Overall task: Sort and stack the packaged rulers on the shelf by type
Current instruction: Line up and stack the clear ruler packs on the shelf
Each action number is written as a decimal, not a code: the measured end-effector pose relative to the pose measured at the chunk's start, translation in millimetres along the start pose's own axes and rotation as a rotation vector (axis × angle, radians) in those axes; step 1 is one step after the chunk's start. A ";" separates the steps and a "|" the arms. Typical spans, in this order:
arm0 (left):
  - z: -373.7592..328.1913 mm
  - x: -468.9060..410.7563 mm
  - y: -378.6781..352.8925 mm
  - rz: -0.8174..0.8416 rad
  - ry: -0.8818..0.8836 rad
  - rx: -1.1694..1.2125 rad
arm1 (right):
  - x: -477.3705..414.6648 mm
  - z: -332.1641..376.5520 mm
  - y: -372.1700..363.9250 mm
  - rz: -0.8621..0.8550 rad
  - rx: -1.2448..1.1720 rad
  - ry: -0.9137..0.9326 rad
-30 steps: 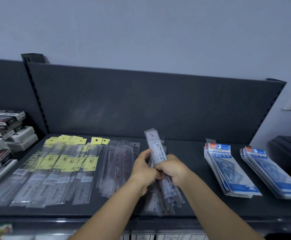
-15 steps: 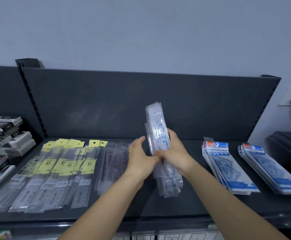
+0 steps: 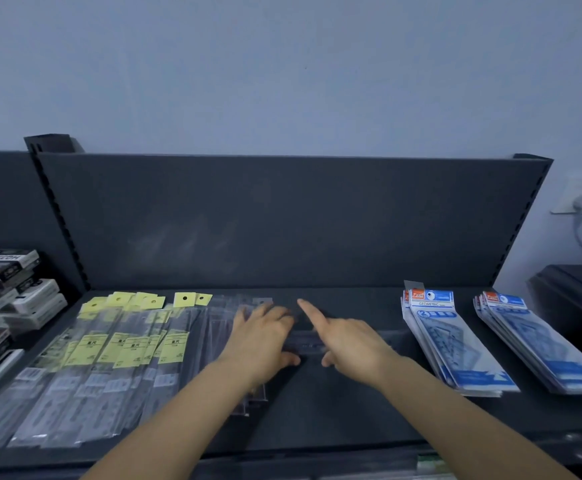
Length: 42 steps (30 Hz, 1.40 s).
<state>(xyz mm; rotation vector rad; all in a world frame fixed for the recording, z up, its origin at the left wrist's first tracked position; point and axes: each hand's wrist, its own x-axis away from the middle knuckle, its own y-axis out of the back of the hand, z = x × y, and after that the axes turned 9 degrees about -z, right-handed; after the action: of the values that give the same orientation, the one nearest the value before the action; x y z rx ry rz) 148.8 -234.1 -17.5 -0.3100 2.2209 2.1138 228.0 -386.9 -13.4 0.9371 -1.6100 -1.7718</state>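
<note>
— Since the clear-sleeved rulers [image 3: 209,341] are laid just right of the yellow-tagged rulers [image 3: 133,348], which step is judged in hand?
— Stacking. The left hand [image 3: 261,336] is spread flat on them; whether anything is gripped by the right hand [image 3: 351,344] cannot be told. Edges should be squared next.

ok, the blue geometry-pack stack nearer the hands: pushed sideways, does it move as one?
Probably not. The blue geometry packs already lie fanned, and their sleeves look glossy, so upper ones would likely slide first. They lie flat and thin on the shelf, so tipping or rolling seems unlikely. Each looks light, maybe bendy if lifted by one end.
</note>
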 end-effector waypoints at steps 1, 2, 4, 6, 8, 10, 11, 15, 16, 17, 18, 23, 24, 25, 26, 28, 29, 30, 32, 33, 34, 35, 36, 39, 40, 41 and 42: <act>-0.2 -0.6 -3.6 0.030 -0.005 -0.007 | -0.7 -1.7 -1.9 0.003 -0.031 -0.027; -0.9 -1.7 -5.7 0.056 -0.011 -0.012 | -0.4 -3.4 -2.5 0.009 -0.057 -0.049; -2.8 -4.4 -10.4 0.076 -0.033 -0.028 | 1.4 -6.3 -2.0 0.025 -0.075 -0.063; -5.0 -7.6 -12.8 0.072 -0.049 -0.037 | 4.8 -10.0 1.1 0.047 -0.058 -0.068; -5.0 -10.1 -14.1 0.072 -0.054 -0.032 | 10.0 -17.6 7.4 0.076 0.001 -0.077; -3.5 -12.0 -13.2 0.081 -0.056 -0.036 | 17.5 -30.1 16.1 0.114 0.060 -0.128; -2.9 -13.0 -12.6 0.083 -0.057 -0.042 | 21.9 -37.4 19.9 0.137 0.057 -0.171; -3.2 -16.3 -11.0 0.099 -0.075 -0.063 | 35.9 -58.1 24.0 0.154 -0.015 -0.295; -3.9 -17.1 -11.7 0.094 -0.087 -0.062 | 37.7 -60.0 20.8 0.136 -0.037 -0.312; -4.8 -17.6 -12.3 0.088 -0.100 -0.061 | 38.1 -61.2 15.9 0.116 -0.073 -0.333; -5.8 -18.2 -12.7 0.082 -0.114 -0.059 | 37.8 -61.5 10.9 0.091 -0.113 -0.351; -6.6 -22.7 -14.0 0.030 -0.201 -0.047 | 35.0 -60.7 -6.5 -0.083 -0.407 -0.423; -5.7 -23.3 -14.2 0.025 -0.211 -0.047 | 36.1 -60.5 -8.2 -0.095 -0.514 -0.472; -5.0 -23.5 -14.3 0.023 -0.215 -0.046 | 38.0 -60.2 -9.6 -0.105 -0.641 -0.544; -4.5 -23.4 -14.3 0.026 -0.215 -0.047 | 40.2 -59.6 -10.6 -0.125 -0.769 -0.618; -5.0 -23.6 -14.4 0.049 -0.209 -0.051 | 43.3 -58.9 -13.1 -0.197 -0.946 -0.734; -5.8 -24.0 -15.0 0.067 -0.202 -0.054 | 43.9 -58.6 -15.2 -0.251 -1.006 -0.778; -6.8 -24.8 -15.5 0.082 -0.196 -0.060 | 44.1 -58.2 -16.9 -0.305 -1.069 -0.818; -7.5 -26.4 -16.8 0.092 -0.189 -0.069 | 42.8 -54.2 -18.4 -0.374 -1.207 -0.885; -7.3 -27.0 -16.9 0.092 -0.185 -0.069 | 41.8 -51.2 -19.5 -0.387 -1.257 -0.907; -6.9 -27.6 -16.9 0.092 -0.182 -0.067 | 41.0 -48.1 -19.9 -0.395 -1.288 -0.923; -6.3 -28.1 -16.9 0.093 -0.181 -0.064 | 40.3 -45.4 -20.0 -0.405 -1.302 -0.938; -5.6 -28.6 -17.2 0.096 -0.180 -0.061 | 40.1 -43.5 -19.3 -0.416 -1.305 -0.951; -3.5 -30.2 -19.0 0.116 -0.181 -0.055 | 39.8 -40.9 -17.3 -0.393 -1.294 -0.957; -3.0 -30.8 -19.9 0.121 -0.182 -0.053 | 39.0 -39.4 -17.0 -0.357 -1.295 -0.943; -2.6 -31.7 -20.8 0.125 -0.185 -0.053 | 37.6 -37.2 -17.1 -0.318 -1.303 -0.921; -2.2 -32.3 -21.4 0.129 -0.188 -0.053 | 35.7 -34.8 -17.4 -0.280 -1.308 -0.897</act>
<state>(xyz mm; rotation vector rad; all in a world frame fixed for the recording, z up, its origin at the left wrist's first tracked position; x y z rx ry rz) 184.6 -233.8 -32.6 0.0307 2.1334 2.1658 235.4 -434.0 -36.2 -0.3388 -0.2947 -2.9564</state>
